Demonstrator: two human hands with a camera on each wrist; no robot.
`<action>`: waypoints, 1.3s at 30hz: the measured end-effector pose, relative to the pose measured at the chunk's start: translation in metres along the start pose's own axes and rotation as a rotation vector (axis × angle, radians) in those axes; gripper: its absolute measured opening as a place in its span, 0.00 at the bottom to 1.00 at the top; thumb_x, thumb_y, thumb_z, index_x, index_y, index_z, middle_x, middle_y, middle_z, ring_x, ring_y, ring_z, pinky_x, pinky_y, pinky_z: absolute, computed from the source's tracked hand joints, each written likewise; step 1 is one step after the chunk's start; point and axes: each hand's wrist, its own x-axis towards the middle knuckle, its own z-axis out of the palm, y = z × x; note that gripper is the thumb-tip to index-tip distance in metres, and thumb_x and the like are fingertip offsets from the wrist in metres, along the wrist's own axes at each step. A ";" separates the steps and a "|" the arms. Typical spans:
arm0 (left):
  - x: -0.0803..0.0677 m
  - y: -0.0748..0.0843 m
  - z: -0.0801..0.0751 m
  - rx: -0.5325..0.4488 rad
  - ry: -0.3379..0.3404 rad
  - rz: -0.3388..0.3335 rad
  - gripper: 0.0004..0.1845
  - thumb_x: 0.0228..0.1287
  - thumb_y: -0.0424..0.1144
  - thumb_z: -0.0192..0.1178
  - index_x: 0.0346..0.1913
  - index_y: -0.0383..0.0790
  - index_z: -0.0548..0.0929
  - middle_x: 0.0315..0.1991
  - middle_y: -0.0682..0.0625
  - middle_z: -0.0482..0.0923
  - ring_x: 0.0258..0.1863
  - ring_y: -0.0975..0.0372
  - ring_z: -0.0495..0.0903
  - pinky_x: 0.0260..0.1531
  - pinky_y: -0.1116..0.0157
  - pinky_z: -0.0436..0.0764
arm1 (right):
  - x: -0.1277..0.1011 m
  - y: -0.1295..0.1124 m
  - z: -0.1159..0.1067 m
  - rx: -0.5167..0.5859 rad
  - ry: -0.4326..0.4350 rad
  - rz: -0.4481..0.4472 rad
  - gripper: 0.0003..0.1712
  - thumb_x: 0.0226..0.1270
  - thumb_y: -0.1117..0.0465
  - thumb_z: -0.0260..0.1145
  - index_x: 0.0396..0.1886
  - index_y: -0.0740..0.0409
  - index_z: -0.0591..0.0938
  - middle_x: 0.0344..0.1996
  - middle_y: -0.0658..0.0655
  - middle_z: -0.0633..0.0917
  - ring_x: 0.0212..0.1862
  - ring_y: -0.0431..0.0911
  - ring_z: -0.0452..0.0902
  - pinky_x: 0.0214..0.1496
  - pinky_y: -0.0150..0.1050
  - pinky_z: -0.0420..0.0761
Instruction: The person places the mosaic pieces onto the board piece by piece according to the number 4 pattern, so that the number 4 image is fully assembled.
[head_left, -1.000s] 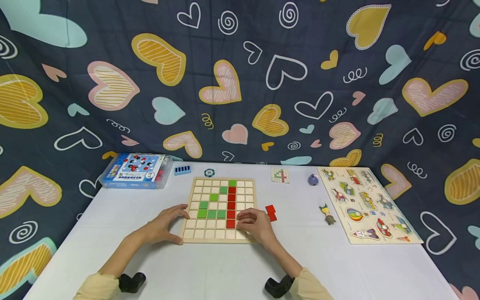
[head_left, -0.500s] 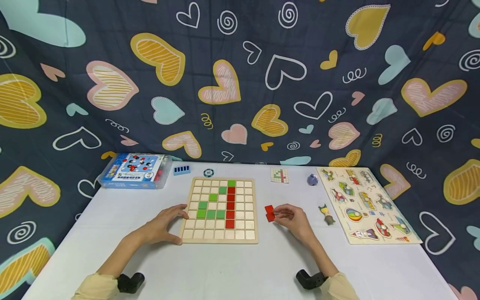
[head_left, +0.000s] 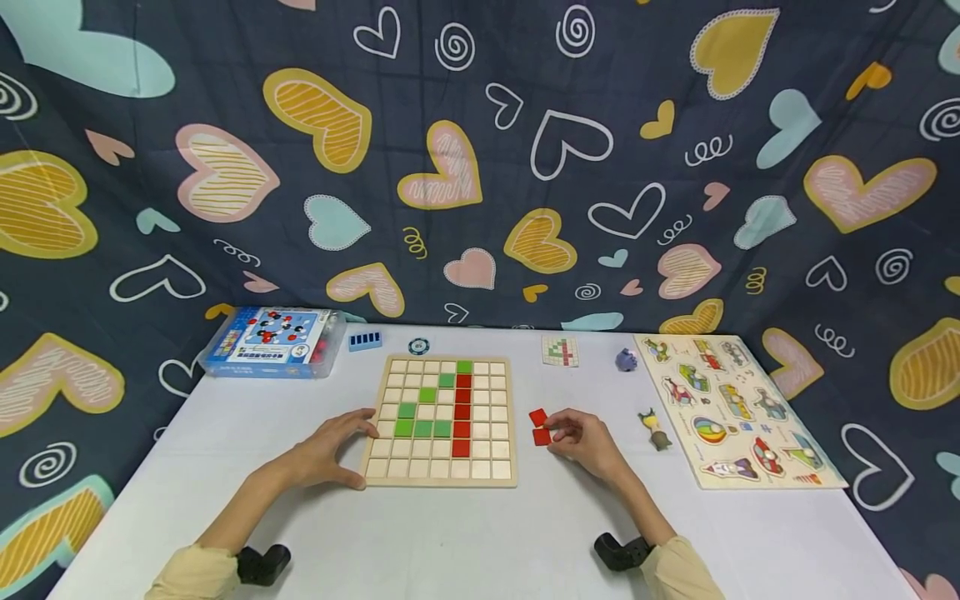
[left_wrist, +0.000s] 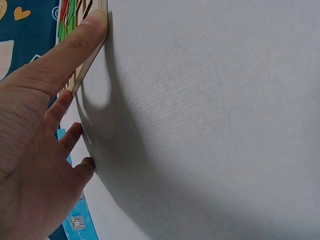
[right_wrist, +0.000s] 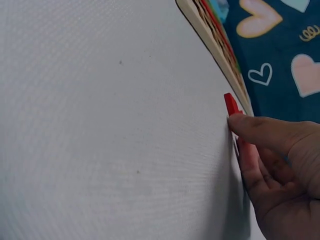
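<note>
Beside the grid board [head_left: 438, 421], two red tiles [head_left: 540, 427], right hand [head_left: 585, 442] grip pinching one, left hand [head_left: 326, 450] spread.

Both forearms in pale yellow sleeves are reaching forward: the left hand [head_left: 327, 451] is lying flat with fingers spread and thumb extended, while the right hand [head_left: 587, 440] is curling its fingertips [right_wrist: 243, 123] in a pinch.

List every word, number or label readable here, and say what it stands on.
Nothing reads clearly.
Blue box: lid print, too small to read.
Round green token: white mark, blurred.
Vehicle puzzle board: pictures only.
Small pattern card: coloured squares only.
</note>
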 end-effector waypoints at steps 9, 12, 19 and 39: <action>0.000 -0.002 0.000 0.001 0.002 0.017 0.32 0.41 0.43 0.77 0.52 0.45 0.74 0.69 0.33 0.58 0.67 0.33 0.52 0.63 0.34 0.52 | -0.003 0.001 0.007 0.021 0.099 0.051 0.16 0.50 0.75 0.72 0.41 0.66 0.82 0.34 0.58 0.85 0.33 0.42 0.80 0.35 0.29 0.81; 0.000 -0.002 0.000 0.001 -0.001 0.015 0.33 0.41 0.44 0.77 0.52 0.45 0.74 0.69 0.33 0.58 0.67 0.34 0.52 0.63 0.34 0.52 | -0.006 -0.001 0.009 0.056 0.150 0.095 0.16 0.50 0.75 0.73 0.41 0.65 0.83 0.34 0.58 0.86 0.33 0.42 0.82 0.36 0.28 0.81; 0.000 -0.001 0.000 0.004 0.000 0.013 0.33 0.41 0.43 0.77 0.52 0.45 0.74 0.69 0.33 0.58 0.68 0.34 0.52 0.63 0.34 0.52 | -0.014 -0.010 0.016 0.166 0.207 0.196 0.15 0.52 0.75 0.71 0.42 0.64 0.83 0.39 0.59 0.86 0.35 0.44 0.83 0.39 0.26 0.80; 0.000 -0.003 0.001 -0.008 0.005 0.025 0.33 0.40 0.43 0.77 0.51 0.44 0.74 0.69 0.32 0.58 0.67 0.33 0.52 0.63 0.33 0.51 | -0.021 -0.032 0.038 0.320 0.190 0.181 0.15 0.52 0.77 0.69 0.42 0.71 0.81 0.39 0.66 0.85 0.34 0.46 0.84 0.37 0.29 0.82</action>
